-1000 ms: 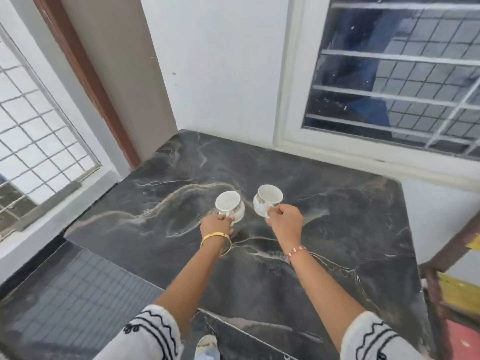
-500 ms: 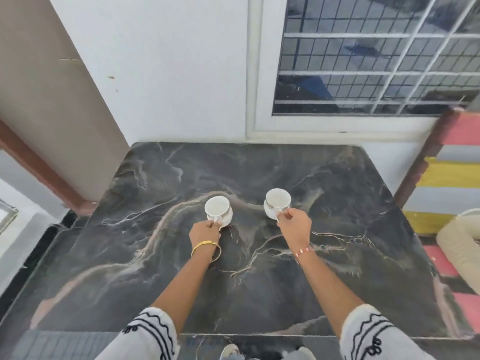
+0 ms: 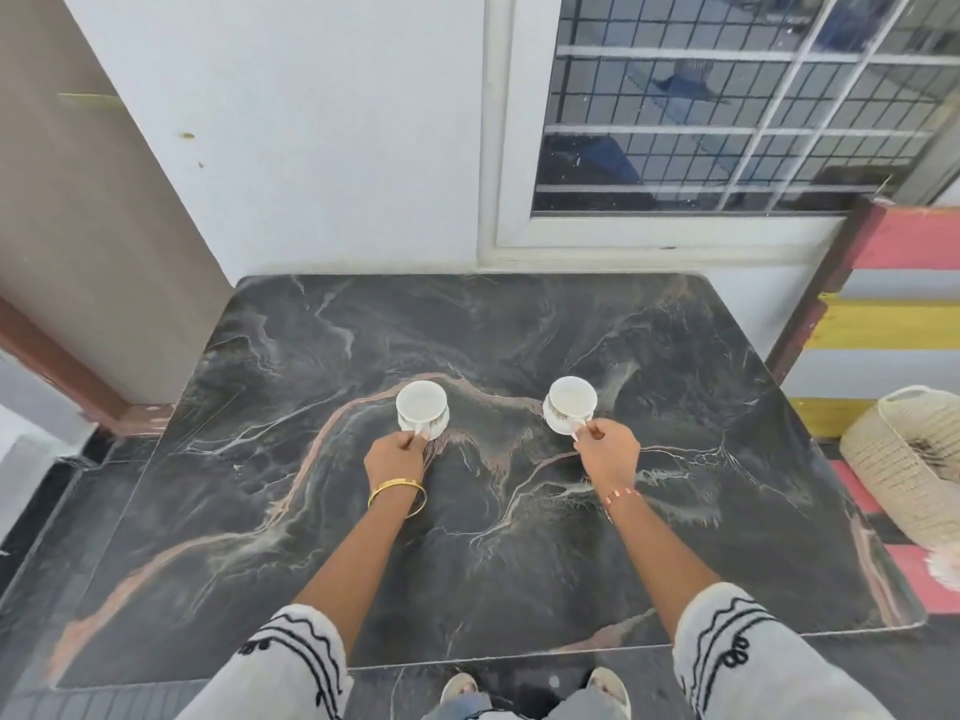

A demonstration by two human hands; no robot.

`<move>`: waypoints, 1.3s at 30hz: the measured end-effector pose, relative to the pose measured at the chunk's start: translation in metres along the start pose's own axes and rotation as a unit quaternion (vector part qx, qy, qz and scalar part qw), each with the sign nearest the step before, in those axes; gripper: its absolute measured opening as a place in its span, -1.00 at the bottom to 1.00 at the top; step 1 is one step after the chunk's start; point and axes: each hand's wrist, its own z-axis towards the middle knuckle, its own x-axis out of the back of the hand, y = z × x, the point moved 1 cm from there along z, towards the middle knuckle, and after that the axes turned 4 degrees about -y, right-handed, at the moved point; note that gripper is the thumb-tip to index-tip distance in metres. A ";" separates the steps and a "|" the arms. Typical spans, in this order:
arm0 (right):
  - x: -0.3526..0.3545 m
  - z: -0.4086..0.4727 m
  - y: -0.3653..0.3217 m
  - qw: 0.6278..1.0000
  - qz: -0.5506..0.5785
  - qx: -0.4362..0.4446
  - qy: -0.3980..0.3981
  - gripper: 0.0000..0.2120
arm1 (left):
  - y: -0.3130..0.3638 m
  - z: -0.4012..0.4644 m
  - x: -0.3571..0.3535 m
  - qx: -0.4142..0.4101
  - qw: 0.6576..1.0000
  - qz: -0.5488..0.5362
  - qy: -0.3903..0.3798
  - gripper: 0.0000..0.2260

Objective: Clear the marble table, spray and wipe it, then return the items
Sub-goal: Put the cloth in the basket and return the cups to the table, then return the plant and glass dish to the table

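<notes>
the two cups have been drawn apart over the last second: the left cup [image 3: 422,409] is pinched by the left hand [image 3: 395,456], the right cup [image 3: 570,404] by the right hand [image 3: 609,452], mid-counter [image 3: 519,324]. returning looks underway; whether they rest cannot be told.

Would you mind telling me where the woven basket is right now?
In the head view, the woven basket sits on the floor at the far right, just past the right edge of the marble table, below the striped wooden piece.
</notes>
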 end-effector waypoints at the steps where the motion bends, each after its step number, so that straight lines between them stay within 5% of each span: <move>1: 0.000 0.000 -0.001 1.000 0.003 -0.002 -0.003 -0.83 | 0.000 -0.002 0.000 -0.005 1.000 0.004 0.003 -0.73; 12: 0.011 -0.008 0.000 0.997 -0.068 0.040 -0.016 -0.69 | 0.010 -0.012 0.007 0.023 0.994 -0.023 0.103 -0.64; 17: 0.026 -0.014 0.005 0.981 -0.168 0.098 -0.006 -0.57 | 0.027 -0.026 -0.010 -0.122 0.980 -0.001 0.156 -0.74; 25: 0.086 -0.011 0.045 0.963 -0.244 0.117 0.004 -0.56 | 0.068 -0.065 -0.082 -0.332 0.940 0.044 0.063 -0.65; 39: 0.322 0.005 0.202 0.956 -0.277 0.072 0.064 -0.56 | 0.161 -0.247 -0.310 -0.413 0.900 0.048 -0.131 -0.57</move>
